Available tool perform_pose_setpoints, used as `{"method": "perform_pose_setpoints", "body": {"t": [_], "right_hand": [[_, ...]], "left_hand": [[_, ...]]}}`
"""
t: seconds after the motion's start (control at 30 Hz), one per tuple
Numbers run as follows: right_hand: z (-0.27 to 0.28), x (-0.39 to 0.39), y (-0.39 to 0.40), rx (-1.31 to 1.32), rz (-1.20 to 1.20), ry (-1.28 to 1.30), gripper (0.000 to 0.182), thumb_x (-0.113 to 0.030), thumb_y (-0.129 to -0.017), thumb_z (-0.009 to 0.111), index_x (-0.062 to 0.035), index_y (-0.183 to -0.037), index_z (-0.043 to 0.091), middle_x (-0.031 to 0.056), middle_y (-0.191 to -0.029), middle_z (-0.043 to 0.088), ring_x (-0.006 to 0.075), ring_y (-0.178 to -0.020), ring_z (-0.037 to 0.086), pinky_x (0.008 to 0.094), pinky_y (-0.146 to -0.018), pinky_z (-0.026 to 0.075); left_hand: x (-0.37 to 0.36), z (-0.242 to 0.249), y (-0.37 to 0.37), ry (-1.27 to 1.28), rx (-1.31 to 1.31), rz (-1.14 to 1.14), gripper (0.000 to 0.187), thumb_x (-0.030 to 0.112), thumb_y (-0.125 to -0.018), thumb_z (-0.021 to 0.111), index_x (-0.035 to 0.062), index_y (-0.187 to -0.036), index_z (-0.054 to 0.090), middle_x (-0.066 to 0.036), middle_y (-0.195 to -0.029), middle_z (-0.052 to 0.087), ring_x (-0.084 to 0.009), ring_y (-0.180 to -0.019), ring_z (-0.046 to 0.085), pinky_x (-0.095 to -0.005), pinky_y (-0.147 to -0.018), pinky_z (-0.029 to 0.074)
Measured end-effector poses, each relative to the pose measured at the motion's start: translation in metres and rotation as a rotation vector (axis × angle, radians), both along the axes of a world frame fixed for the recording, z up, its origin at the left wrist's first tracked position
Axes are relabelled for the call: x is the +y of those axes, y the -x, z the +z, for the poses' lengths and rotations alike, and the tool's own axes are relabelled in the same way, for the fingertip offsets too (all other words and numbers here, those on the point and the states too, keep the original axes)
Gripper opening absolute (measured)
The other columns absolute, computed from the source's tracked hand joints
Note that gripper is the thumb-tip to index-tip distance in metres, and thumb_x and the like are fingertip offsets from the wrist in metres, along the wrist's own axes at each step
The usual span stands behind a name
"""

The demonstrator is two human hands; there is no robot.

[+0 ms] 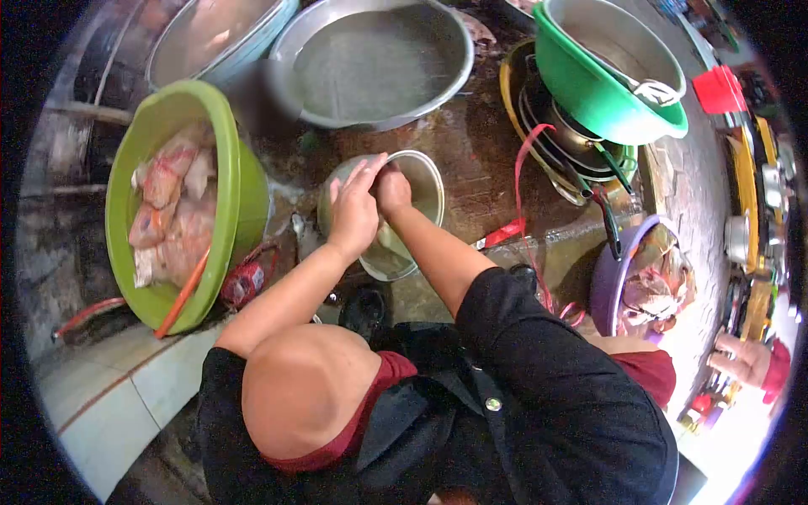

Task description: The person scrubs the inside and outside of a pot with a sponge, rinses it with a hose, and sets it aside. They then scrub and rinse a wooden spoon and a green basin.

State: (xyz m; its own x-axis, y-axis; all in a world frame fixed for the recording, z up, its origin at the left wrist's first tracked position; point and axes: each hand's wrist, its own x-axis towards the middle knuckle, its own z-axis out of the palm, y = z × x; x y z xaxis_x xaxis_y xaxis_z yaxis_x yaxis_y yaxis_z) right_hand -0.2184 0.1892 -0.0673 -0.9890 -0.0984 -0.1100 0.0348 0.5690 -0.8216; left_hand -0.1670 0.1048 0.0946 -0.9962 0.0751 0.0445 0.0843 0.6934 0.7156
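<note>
A pale, translucent round container (431, 181) stands on the wet floor in front of me. My left hand (357, 206) is at its left part, with the fingers stretched upward and resting near my other hand. My right hand (393, 189) reaches over the container's opening, its fingers curled; what it holds, if anything, is hidden. Something pale lies in the container below my right wrist. A large metal basin of cloudy water (379, 67) is just beyond both hands.
At the left are a green tub (225, 151) of raw meat pieces and an orange hose (183, 299). Stacked green basins (589, 109), a red-handled knife (502, 234) and a purple basket (608, 286) are at the right. A bluish basin (240, 59) stands at upper left.
</note>
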Motion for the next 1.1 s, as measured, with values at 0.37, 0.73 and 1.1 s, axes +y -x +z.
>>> {"method": "perform_pose_setpoints", "body": {"t": [0.37, 0.73, 1.1], "right_hand": [[-0.034, -0.017, -0.1, -0.459, 0.142, 0.752, 0.035, -0.014, -0.087, 0.045, -0.0032, -0.118, 0.058, 0.0193, -0.127, 0.051, 0.0304, -0.12, 0.048, 0.0417, -0.1, 0.038], [0.038, 0.061, -0.103, -0.109, 0.548, -0.105, 0.025, -0.021, -0.086, 0.051, -0.0073, -0.106, 0.057, 0.0179, -0.103, 0.058, 0.0357, -0.099, 0.054, 0.0446, -0.086, 0.043], [0.051, 0.162, 0.006, 0.768, 0.916, -0.872, 0.031, -0.021, -0.083, 0.047, -0.0124, -0.11, 0.059, 0.006, -0.125, 0.052, 0.0256, -0.13, 0.036, 0.0426, -0.11, 0.024]], "left_hand": [[0.039, 0.003, 0.017, 0.045, 0.081, -0.107, 0.053, 0.0, -0.081, 0.041, 0.0167, -0.131, 0.046, -0.007, -0.128, 0.054, -0.0228, -0.122, 0.047, -0.051, -0.105, 0.021], [0.038, 0.001, 0.025, 0.041, 0.059, -0.139, 0.05, -0.001, -0.083, 0.039, 0.015, -0.131, 0.046, -0.006, -0.129, 0.053, -0.0218, -0.12, 0.049, -0.0501, -0.105, 0.022], [0.036, -0.001, 0.035, 0.083, -0.015, -0.245, 0.057, -0.003, -0.082, 0.041, 0.0168, -0.135, 0.04, -0.006, -0.129, 0.054, -0.0266, -0.119, 0.049, -0.0503, -0.104, 0.026]]}}
